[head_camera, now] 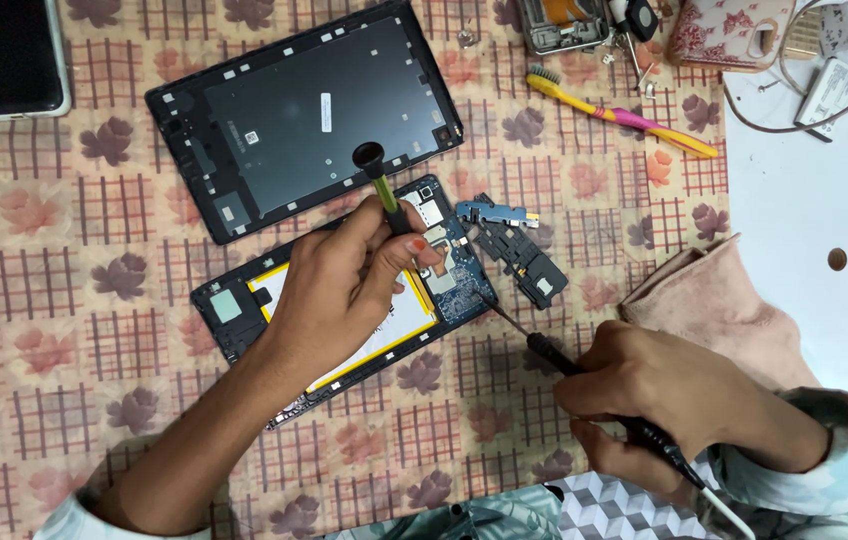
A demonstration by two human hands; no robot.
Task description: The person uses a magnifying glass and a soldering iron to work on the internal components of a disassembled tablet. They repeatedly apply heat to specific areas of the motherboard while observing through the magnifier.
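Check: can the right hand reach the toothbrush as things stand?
Probably yes, but not freely. The right hand grips a black probe, so it would have to drop that first. The toothbrush lies uncovered on the cloth further up, with only small loose parts between.

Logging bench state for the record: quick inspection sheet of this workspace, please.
Surface: patterned tablecloth with floral checks; white table at right.
Job's things: opened tablet, battery and circuit board exposed; detached back cover above it; small removed parts beside it.
Clutter: toothbrush, phone top left, floral phone case, pink cloth, metal frame part.
Grippers: left hand holds green-shafted screwdriver over the board; right hand holds black probe tool, tip at the board edge.
Cables: thin cable looped top right; white cord from the probe.
Surroundings: nothing seen.
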